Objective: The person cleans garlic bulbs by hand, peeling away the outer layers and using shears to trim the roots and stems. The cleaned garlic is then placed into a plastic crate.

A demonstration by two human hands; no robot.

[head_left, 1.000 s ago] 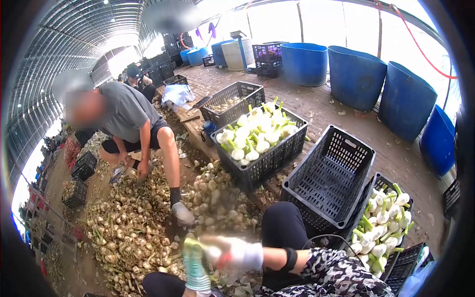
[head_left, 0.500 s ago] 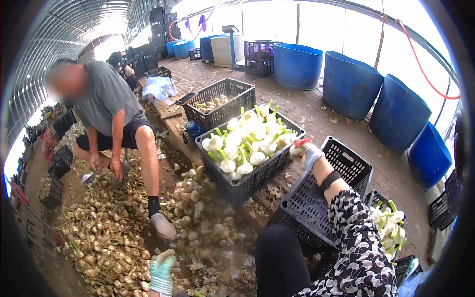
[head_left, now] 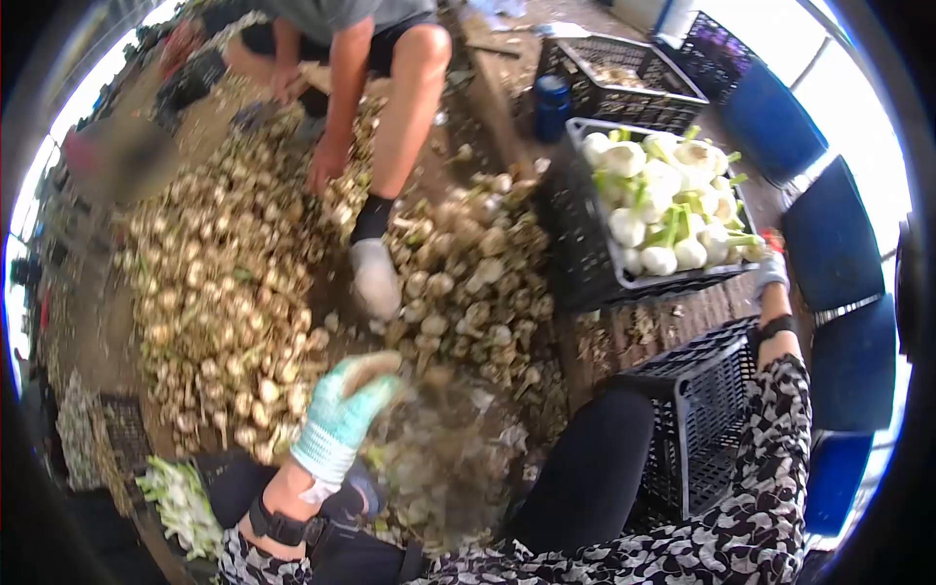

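Observation:
My left hand (head_left: pixel 349 408), in a green and white glove, hovers over the near edge of the heap of dirty garlic bulbs (head_left: pixel 239 322). Its fingers are loosely bent and apart, with nothing visible between them. Far to the right, my right hand (head_left: pixel 771 273) in a pale glove is at the right-hand corner of a black crate (head_left: pixel 585 224) full of cleaned white garlic (head_left: pixel 673 200). A small red object (head_left: pixel 773 240) shows at its closed fingers; I cannot tell what kind it is.
A person (head_left: pixel 353 88) sits opposite, hands low over the heap, one shoe (head_left: pixel 375 280) between the bulbs. Below my right arm stands another black crate (head_left: pixel 687 419). A blue bottle (head_left: pixel 552 107) and a further crate (head_left: pixel 624 83) are behind. Blue tubs (head_left: pixel 840 239) line the right side.
My view has tilted down and swung left. My left hand has risen further into view over the garlic; my right hand stays beside the full crate. The person's hands have moved apart.

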